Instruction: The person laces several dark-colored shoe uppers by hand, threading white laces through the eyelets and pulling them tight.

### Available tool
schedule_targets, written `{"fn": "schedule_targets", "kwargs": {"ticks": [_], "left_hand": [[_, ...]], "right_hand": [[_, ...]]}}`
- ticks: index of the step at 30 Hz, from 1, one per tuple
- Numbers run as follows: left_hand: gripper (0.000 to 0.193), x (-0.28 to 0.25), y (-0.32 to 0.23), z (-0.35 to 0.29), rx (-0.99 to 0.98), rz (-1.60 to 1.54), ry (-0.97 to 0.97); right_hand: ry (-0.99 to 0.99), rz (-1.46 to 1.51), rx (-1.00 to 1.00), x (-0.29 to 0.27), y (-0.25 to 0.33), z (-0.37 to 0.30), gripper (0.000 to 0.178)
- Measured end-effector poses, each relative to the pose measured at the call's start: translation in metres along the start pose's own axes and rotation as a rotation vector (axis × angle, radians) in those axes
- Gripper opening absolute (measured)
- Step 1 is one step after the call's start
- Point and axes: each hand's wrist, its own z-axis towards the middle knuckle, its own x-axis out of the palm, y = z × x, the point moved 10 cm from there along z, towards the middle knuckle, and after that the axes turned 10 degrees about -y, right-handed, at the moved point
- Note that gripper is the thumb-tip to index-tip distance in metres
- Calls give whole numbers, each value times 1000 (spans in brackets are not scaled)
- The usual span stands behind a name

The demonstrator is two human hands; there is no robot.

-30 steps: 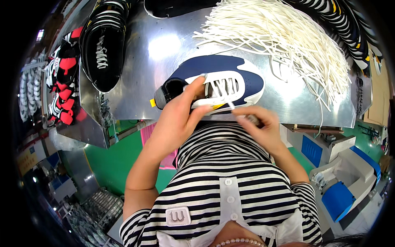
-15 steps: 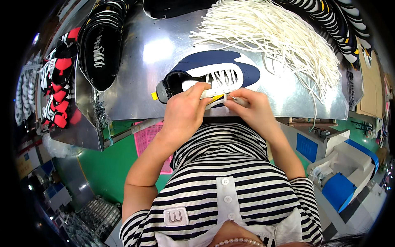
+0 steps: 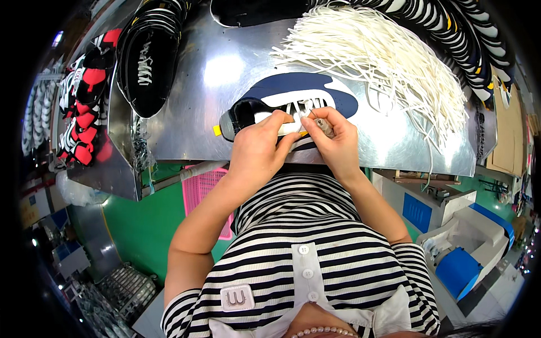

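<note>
On the metal table (image 3: 186, 124), a shoe upper (image 3: 284, 87) showing white lace partway along its throat

Near the table's front edge, the navy-and-white upper is lying with its toe to the right and its yellow heel tab (image 3: 217, 130) to the left; both bare hands are working at its near side. The left hand (image 3: 256, 143) is pinching the upper's near edge between thumb and forefinger; the right hand (image 3: 337, 143) is gripping a short-handled tool (image 3: 324, 127), its tip too small to make out; whether the right fingers are also holding lace, the view is not telling.

As for progress, white lace (image 3: 307, 105) is crossing the throat in several bars toward the toe, so that stretch is seemingly done; the part nearer the collar (image 3: 243, 112) is partly hiding behind the left hand, so how many holes are remaining cannot be told; no bow is showing, and the lacing is looking, by judgement, unfinished. Beyond the upper, a heap of loose white laces (image 3: 383, 67) is covering much of the table's far right; at the far left, a stack of black uppers (image 3: 147, 62) is resting, the top one showing white strands.
</note>
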Motion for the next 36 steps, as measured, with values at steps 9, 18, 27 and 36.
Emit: {"fn": "schedule_targets", "kwargs": {"ticks": [9, 18, 27, 36], "left_hand": [[23, 0, 3, 4, -19, 27, -50], [24, 6, -18, -6, 323, 101, -54], [27, 1, -6, -10, 164, -60, -25], [25, 23, -1, -15, 232, 288, 510]], "right_hand": [[219, -122, 48, -10, 8, -27, 13], [227, -125, 151, 6, -1, -16, 15], [304, -494, 220, -45, 9, -7, 13], [-99, -434, -225, -33, 11, 32, 21]]}}
